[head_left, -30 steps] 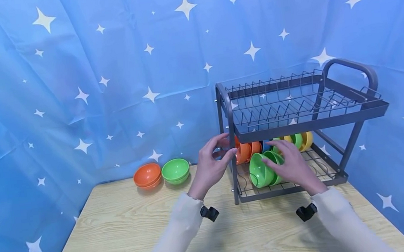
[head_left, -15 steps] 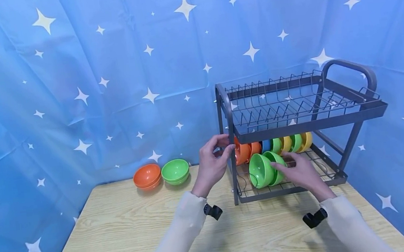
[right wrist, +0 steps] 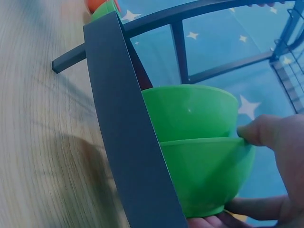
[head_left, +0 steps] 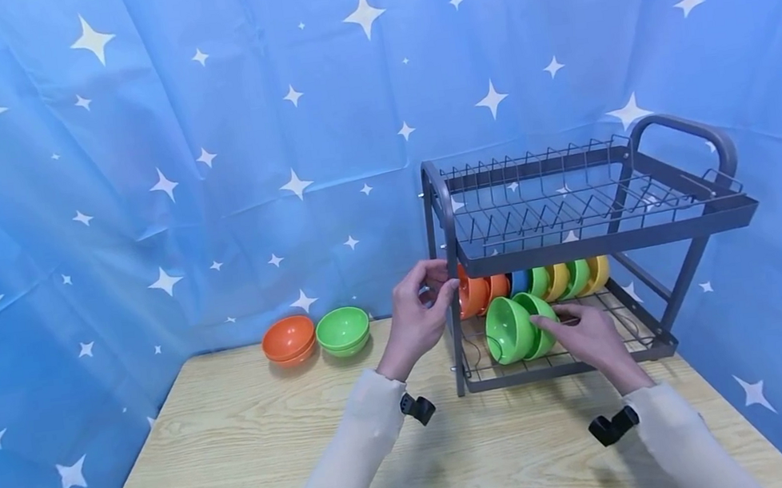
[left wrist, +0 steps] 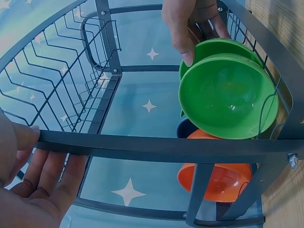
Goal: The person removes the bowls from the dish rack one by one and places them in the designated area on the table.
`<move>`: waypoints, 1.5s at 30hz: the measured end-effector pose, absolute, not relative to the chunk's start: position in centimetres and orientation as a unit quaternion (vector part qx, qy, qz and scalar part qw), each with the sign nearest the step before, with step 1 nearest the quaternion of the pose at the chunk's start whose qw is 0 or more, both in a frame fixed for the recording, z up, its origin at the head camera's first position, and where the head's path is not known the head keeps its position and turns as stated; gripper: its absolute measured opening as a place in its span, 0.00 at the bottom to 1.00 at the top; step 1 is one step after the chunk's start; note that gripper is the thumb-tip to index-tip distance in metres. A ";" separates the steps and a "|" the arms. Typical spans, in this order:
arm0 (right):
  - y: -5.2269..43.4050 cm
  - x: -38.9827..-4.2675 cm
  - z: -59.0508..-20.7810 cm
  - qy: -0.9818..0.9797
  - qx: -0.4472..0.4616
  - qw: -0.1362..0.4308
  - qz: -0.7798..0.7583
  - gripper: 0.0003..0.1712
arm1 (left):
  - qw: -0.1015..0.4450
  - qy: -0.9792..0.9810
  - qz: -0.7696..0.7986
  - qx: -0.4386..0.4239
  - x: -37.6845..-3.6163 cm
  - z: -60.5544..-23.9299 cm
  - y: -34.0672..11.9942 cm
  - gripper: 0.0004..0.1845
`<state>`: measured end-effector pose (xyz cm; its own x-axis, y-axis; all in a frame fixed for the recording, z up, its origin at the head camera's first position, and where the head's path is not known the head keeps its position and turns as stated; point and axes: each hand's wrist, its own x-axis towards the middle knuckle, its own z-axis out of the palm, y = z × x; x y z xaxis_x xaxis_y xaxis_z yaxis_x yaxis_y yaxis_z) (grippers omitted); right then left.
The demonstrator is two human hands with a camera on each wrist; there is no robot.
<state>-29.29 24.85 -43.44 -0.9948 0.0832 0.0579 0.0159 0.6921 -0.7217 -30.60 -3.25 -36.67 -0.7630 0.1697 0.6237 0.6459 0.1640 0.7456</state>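
The left hand [head_left: 422, 310] reaches up from a pale sleeve and holds the front left post of the grey dish rack [head_left: 650, 226]. Its thumb sits on one side of the bar and its fingers [left wrist: 45, 178] curl round the other side, so the hand is grasping the rack. The arm comes in low across the wooden table [head_left: 243, 470] and bends up at the wrist. The right hand [head_left: 590, 334] reaches into the bottom shelf of the rack from the right side. Its thumb [right wrist: 259, 129] presses on the rim of the two green bowls [head_left: 516, 328], and its other fingers wrap under them, so this hand is grasping the bowls. The two green bowls are nested one inside the other and stand on their sides at the front left of the bottom shelf, with the open side facing left. Behind them a row of bowls [head_left: 547, 281] stands on edge, orange, blue, green and yellow. An orange bowl [head_left: 289, 340] and a green bowl [head_left: 343, 330] sit side by side on the table, well apart from the rack, near the blue star curtain [head_left: 133, 144].
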 end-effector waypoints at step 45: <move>25.7 -27.0 -39.1 -0.902 0.019 0.226 0.369 0.45 | 0.208 -0.741 -0.577 -0.273 -30.6 -36.8 -3.2 0.11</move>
<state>-27.02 25.75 -39.09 -0.8974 0.1323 0.4209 -0.2004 0.7276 -0.6560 -30.61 -3.23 -36.84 -0.7639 0.1645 0.6240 0.6453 0.1856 0.7411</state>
